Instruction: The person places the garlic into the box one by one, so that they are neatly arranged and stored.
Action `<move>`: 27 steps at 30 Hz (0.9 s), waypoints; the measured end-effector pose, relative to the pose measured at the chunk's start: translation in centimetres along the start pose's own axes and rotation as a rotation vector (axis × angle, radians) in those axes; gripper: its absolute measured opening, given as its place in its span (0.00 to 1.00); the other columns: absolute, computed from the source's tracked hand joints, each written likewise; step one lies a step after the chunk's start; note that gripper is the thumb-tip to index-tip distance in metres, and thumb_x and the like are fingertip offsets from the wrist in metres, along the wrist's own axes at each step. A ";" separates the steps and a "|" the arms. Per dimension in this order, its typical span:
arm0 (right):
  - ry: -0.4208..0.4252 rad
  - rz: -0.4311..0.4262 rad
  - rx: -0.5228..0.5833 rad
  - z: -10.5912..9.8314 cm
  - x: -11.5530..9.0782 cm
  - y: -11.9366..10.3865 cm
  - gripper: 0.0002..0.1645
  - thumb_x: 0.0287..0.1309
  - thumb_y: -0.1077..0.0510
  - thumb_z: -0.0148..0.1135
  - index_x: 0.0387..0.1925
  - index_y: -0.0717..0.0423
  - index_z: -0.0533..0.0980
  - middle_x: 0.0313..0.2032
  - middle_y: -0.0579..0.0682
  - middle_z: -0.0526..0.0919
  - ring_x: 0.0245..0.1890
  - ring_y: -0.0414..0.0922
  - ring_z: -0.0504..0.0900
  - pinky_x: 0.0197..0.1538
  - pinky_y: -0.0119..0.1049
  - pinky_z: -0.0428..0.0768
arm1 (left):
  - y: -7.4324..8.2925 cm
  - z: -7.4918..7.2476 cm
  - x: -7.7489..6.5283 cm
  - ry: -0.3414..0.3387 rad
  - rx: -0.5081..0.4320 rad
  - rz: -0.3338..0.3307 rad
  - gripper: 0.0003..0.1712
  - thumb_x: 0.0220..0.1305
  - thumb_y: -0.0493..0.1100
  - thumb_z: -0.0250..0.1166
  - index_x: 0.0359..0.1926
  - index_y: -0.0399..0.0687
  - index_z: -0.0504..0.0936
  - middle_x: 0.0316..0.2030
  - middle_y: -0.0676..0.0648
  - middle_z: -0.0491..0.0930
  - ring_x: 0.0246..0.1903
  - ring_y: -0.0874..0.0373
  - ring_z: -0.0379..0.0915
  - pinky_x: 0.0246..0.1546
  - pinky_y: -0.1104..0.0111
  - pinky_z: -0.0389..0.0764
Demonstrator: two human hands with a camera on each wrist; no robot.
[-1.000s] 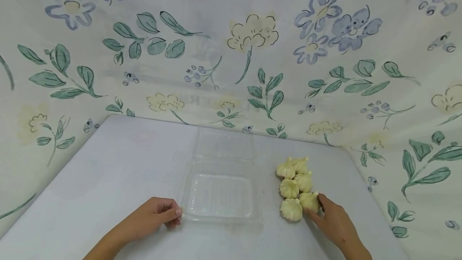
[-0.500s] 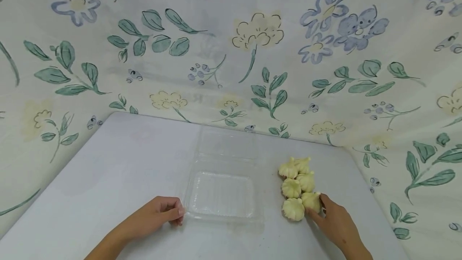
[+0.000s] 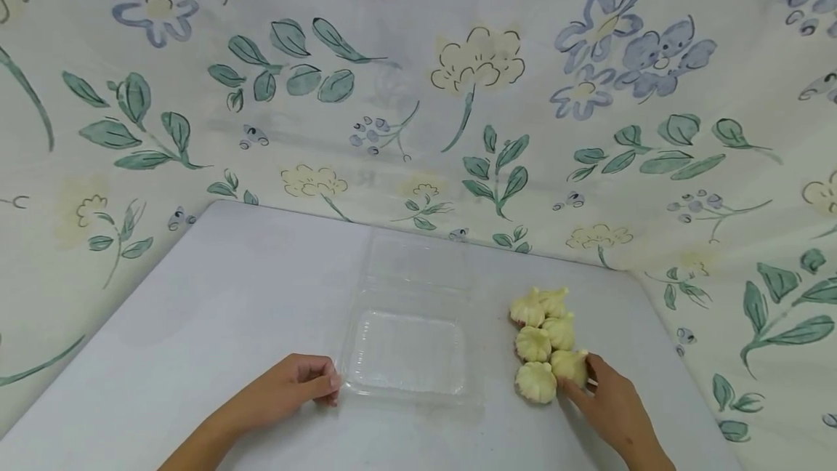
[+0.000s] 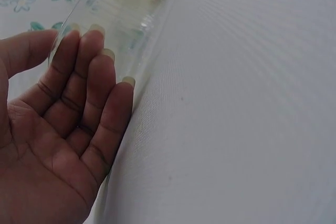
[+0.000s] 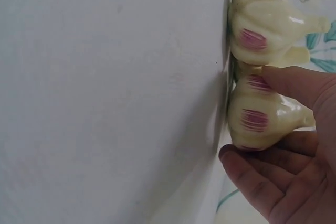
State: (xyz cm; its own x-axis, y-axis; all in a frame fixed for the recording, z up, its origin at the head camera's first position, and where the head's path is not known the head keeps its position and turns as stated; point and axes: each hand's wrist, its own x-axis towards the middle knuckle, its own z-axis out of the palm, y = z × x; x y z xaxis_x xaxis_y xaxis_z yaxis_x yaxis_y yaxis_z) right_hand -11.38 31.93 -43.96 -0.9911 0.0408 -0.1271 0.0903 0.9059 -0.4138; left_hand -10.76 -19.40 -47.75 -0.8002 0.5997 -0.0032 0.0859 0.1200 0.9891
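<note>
A clear plastic clamshell container (image 3: pixel 410 355) lies opened out on the white table, its lid (image 3: pixel 421 262) folded back towards the wall. At its near left corner my left hand (image 3: pixel 302 387) pinches the rim; up close, the thumb and fingertips meet the clear edge (image 4: pixel 123 9). On the right lies a cluster of pale yellow garlic bulbs with pink streaks, in two uneven columns. My right hand (image 3: pixel 613 402) holds the nearest right-hand garlic bulb (image 3: pixel 567 366), thumb on one side and fingers on the other. That bulb (image 5: pixel 262 111) sits against the tabletop, beside another garlic bulb (image 5: pixel 265 22).
Beside the held bulb sits another garlic bulb (image 3: pixel 536 382), with several more behind it. The white table (image 3: pixel 261 282) reaches back to a floral fabric wall (image 3: pixel 392 93), which also encloses the left and right sides.
The whole head view has shifted slightly, moving everything a little to the right in it. Both hands keep their places on the container and the garlic bulb.
</note>
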 end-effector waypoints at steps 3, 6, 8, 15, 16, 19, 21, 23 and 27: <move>0.027 -0.014 0.004 -0.3 -0.1 -0.2 0.51 0.68 0.37 0.67 0.67 0.79 0.64 0.59 0.79 0.76 0.55 0.67 0.82 0.53 0.54 0.84 | 0.1 0.1 0.0 0.004 0.002 0.000 0.14 0.80 0.42 0.58 0.35 0.40 0.81 0.35 0.48 0.84 0.39 0.52 0.83 0.44 0.68 0.81; 0.055 -0.033 -0.001 -0.7 -0.3 -0.6 0.50 0.69 0.40 0.68 0.68 0.78 0.64 0.60 0.78 0.76 0.55 0.67 0.82 0.53 0.54 0.84 | 0.2 0.1 -0.1 0.008 0.007 -0.002 0.14 0.80 0.42 0.58 0.35 0.41 0.81 0.35 0.48 0.84 0.39 0.52 0.83 0.44 0.68 0.81; 0.065 -0.043 -0.005 -1.1 -0.5 -0.9 0.49 0.69 0.40 0.68 0.67 0.78 0.64 0.60 0.78 0.76 0.55 0.68 0.82 0.53 0.55 0.84 | 0.2 0.1 -0.1 0.009 0.010 0.000 0.14 0.80 0.42 0.58 0.35 0.41 0.81 0.35 0.48 0.85 0.39 0.52 0.83 0.44 0.68 0.81; 0.107 -0.069 -0.008 -2.2 -0.8 -2.2 0.51 0.68 0.35 0.66 0.68 0.77 0.65 0.62 0.78 0.74 0.59 0.70 0.79 0.56 0.61 0.81 | 0.2 0.2 -0.1 0.013 -0.010 0.012 0.15 0.80 0.41 0.58 0.34 0.38 0.79 0.35 0.47 0.84 0.39 0.51 0.84 0.46 0.67 0.82; 0.117 -0.074 -0.009 -2.2 -0.9 -2.4 0.52 0.68 0.34 0.66 0.68 0.76 0.65 0.62 0.78 0.74 0.59 0.70 0.79 0.57 0.61 0.80 | 0.1 0.3 -0.1 0.014 -0.013 0.016 0.15 0.80 0.41 0.58 0.33 0.38 0.79 0.35 0.47 0.84 0.39 0.52 0.84 0.47 0.67 0.83; 0.144 -0.089 -0.017 -2.4 -1.0 -3.1 0.52 0.68 0.33 0.65 0.68 0.75 0.66 0.61 0.77 0.75 0.59 0.71 0.79 0.58 0.64 0.79 | 0.0 0.3 -0.1 0.019 -0.018 0.024 0.16 0.80 0.41 0.58 0.33 0.37 0.78 0.35 0.47 0.84 0.39 0.53 0.84 0.48 0.67 0.83; 0.157 -0.099 -0.018 -2.5 -1.1 -3.7 0.53 0.67 0.31 0.65 0.68 0.74 0.66 0.61 0.76 0.76 0.59 0.71 0.79 0.58 0.65 0.78 | 0.0 0.3 -0.1 0.018 -0.021 0.030 0.16 0.80 0.41 0.58 0.32 0.37 0.77 0.35 0.47 0.84 0.39 0.53 0.84 0.48 0.67 0.83; 0.168 -0.114 -0.011 -2.6 -1.2 -4.3 0.53 0.67 0.31 0.65 0.68 0.74 0.66 0.61 0.76 0.76 0.60 0.71 0.78 0.58 0.65 0.77 | 0.0 0.3 -0.1 0.017 -0.018 0.032 0.16 0.80 0.41 0.58 0.33 0.37 0.78 0.35 0.47 0.84 0.39 0.53 0.83 0.47 0.68 0.82; 0.206 -0.159 0.018 -2.8 -1.4 -5.8 0.49 0.68 0.34 0.66 0.67 0.73 0.68 0.60 0.74 0.78 0.60 0.70 0.79 0.58 0.64 0.78 | 0.1 0.2 -0.1 0.012 -0.006 0.024 0.14 0.79 0.41 0.59 0.34 0.40 0.80 0.35 0.47 0.85 0.39 0.52 0.83 0.46 0.68 0.82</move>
State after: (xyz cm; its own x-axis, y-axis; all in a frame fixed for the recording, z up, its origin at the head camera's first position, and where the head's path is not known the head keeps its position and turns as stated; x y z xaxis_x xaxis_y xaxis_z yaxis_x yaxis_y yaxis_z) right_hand -10.77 27.81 -38.88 -0.9919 -0.0147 0.1258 -0.0678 0.9003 -0.4299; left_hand -10.54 -19.29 -47.74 -0.8048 0.5931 0.0227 0.1023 0.1009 0.9896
